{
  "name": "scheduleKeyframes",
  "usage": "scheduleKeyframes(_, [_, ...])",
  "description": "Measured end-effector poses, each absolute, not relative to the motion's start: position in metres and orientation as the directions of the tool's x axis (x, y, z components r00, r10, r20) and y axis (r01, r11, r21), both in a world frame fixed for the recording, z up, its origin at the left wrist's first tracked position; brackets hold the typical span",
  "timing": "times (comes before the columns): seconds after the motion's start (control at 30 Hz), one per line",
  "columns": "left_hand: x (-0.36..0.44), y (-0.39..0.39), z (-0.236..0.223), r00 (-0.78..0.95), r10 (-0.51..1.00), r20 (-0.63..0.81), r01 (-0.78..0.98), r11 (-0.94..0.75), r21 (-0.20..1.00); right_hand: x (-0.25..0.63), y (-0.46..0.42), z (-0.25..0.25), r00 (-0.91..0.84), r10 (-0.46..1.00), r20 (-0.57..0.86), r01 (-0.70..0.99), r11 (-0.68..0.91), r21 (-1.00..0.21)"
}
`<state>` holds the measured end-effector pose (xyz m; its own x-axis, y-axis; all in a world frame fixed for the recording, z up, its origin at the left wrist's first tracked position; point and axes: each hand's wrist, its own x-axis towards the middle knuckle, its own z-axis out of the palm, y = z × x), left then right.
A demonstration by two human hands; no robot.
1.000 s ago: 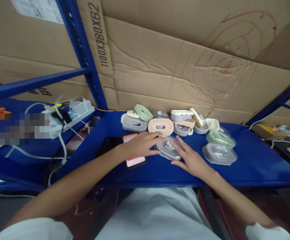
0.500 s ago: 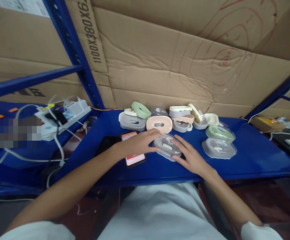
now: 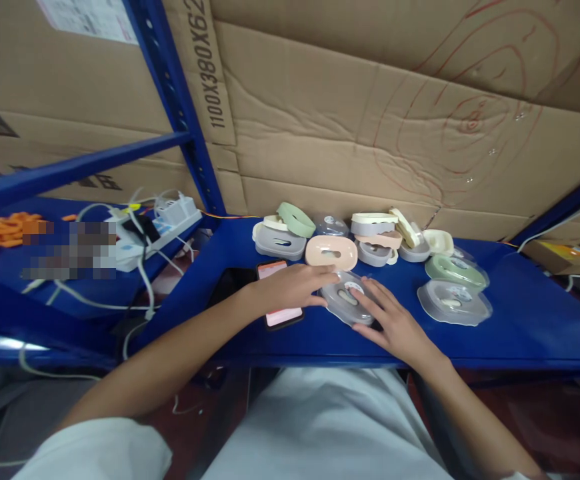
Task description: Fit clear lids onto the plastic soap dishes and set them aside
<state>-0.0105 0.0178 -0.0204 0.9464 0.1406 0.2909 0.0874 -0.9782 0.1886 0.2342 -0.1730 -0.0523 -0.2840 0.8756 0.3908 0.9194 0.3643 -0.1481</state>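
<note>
A grey oval box with a clear lid (image 3: pixel 340 308), which looks like a soap box, lies on the blue table in front of me. A round white sticker and a pale oblong piece show on or through its lid. My left hand (image 3: pixel 295 288) holds its left side, fingertips at the far edge and thumb at the near left. My right hand (image 3: pixel 393 320) grips from the right, fingers over the lid and thumb at the front edge. Under my left forearm and wrist, a phone (image 3: pixel 285 318) with a lit screen is partly covered.
Behind the hands are a peach oval lid (image 3: pixel 317 253), a green ring-like lid (image 3: pixel 296 220) and several stacked grey and cream parts (image 3: pixel 374 222). Another clear-lidded grey box (image 3: pixel 455 310) stands right, before a green one (image 3: pixel 457 270). A power strip (image 3: pixel 177 217) with cables lies left.
The view has swung slightly left, so everything sits further right. The box between my hands has turned and tilted a little. Both hands stay on it.
</note>
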Motion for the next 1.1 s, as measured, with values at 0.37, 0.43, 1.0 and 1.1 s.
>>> scheduleKeyframes(0.37, [-0.013, 0.023, -0.003, 0.897, 0.165, 0.411, 0.151, -0.986, 0.068, 0.258, -0.232, -0.05, -0.134, 0.91, 0.393, 0.975, 0.192, -0.11])
scheduleKeyframes(0.43, [-0.015, 0.031, -0.004, 0.906, 0.2, 0.372, 0.22, -0.976, -0.012, 0.267, -0.25, -0.055, -0.049, 0.882, 0.469, 0.997, 0.069, -0.026])
scheduleKeyframes(1.0, [-0.01, 0.022, -0.006, 0.932, 0.138, 0.334, 0.14, -0.99, 0.016, 0.372, -0.268, -0.08, 0.334, 0.753, 0.567, 0.94, -0.31, -0.143])
scheduleKeyframes(1.1, [-0.009, 0.014, -0.006, 0.94, 0.106, 0.324, 0.103, -0.994, 0.026, 0.399, -0.273, -0.082, 0.376, 0.742, 0.555, 0.925, -0.341, -0.17])
